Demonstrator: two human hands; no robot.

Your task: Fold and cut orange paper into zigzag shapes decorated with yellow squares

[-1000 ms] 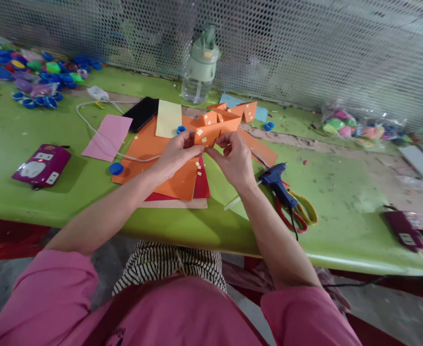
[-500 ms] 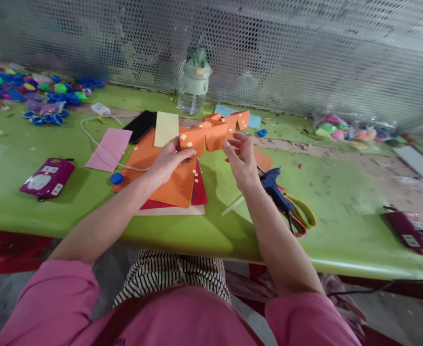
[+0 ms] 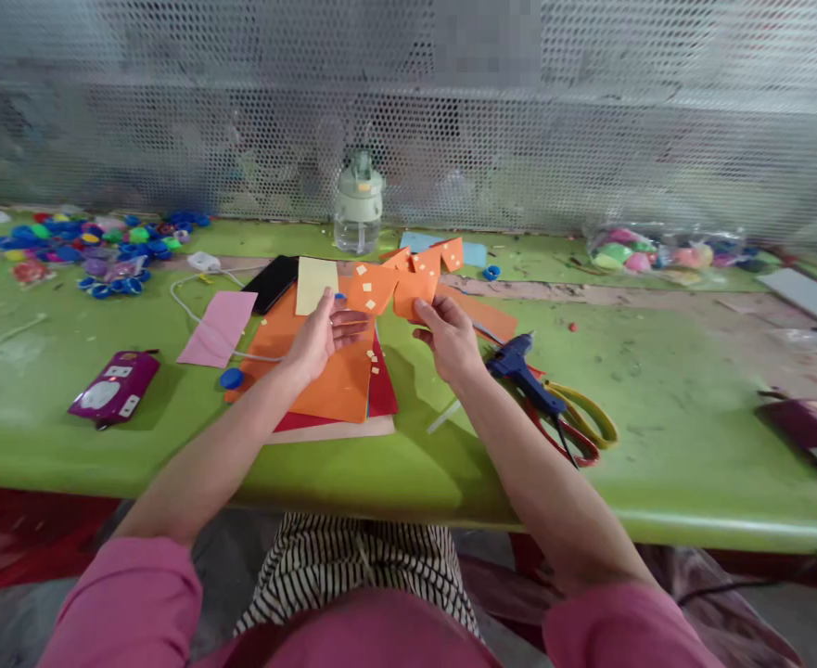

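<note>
My right hand (image 3: 450,341) pinches the lower edge of a folded orange paper piece (image 3: 371,289) dotted with small pale squares. The piece is raised above the table, its zigzag folds running back to the right. Just left of it, my left hand (image 3: 319,341) is open, thumb up and fingers apart, holding nothing. Beneath my left hand lie orange sheets (image 3: 331,380) over a red sheet (image 3: 384,397), with several tiny pale squares near their right edge. A cream sheet (image 3: 316,283) sits behind my left hand.
A blue glue gun (image 3: 528,373) and yellow-and-red-handled scissors (image 3: 589,417) lie right of my right hand. A bottle (image 3: 359,209) stands at the back. Purple power strips (image 3: 114,388) lie at both sides; a black phone (image 3: 273,284) and pink sheet (image 3: 217,327) are left.
My left hand has let go of the orange paper piece and opened beside it. My right hand, open before, now grips the piece. The whole view has shifted slightly.
</note>
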